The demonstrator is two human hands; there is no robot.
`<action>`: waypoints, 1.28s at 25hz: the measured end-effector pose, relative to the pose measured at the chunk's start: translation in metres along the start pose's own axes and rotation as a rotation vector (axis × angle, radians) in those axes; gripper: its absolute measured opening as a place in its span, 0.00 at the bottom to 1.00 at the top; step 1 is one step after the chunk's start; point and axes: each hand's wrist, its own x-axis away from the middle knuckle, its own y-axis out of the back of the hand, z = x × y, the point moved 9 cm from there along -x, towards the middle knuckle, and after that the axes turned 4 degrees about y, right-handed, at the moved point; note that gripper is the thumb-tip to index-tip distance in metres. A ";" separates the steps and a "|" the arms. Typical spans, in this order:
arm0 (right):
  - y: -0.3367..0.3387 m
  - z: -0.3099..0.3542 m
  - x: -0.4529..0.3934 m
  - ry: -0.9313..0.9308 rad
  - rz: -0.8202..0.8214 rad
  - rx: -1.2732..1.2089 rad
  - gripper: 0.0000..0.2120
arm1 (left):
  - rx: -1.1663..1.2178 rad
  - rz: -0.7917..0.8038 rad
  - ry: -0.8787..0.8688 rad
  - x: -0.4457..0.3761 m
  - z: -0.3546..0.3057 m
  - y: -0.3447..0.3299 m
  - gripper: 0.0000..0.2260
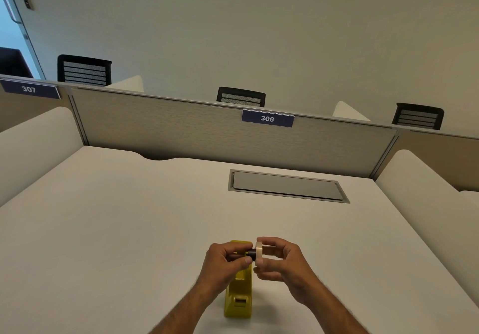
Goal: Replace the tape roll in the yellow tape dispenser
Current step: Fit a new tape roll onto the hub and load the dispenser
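Note:
The yellow tape dispenser (239,295) stands on the white desk (129,230) near the front edge, its cutter end toward me. Just above it, my right hand (282,263) pinches a pale tape roll (259,253) held on edge. My left hand (225,261) grips a small black spindle (250,253) whose end meets the roll's centre hole. Both hands hide the dispenser's far half.
A grey flip-lid cable hatch (287,186) is set into the desk further back. A fabric partition (207,131) with a "306" label closes the far side, and padded side panels (425,186) flank the desk. Office chairs stand behind the partition.

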 end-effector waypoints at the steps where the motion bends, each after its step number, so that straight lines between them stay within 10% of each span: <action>1: 0.000 0.000 0.000 -0.003 0.002 -0.004 0.27 | 0.000 -0.001 -0.001 0.000 0.000 0.000 0.13; 32: -0.006 -0.003 0.001 -0.027 0.049 -0.080 0.19 | -0.028 -0.023 -0.085 0.002 -0.008 0.001 0.13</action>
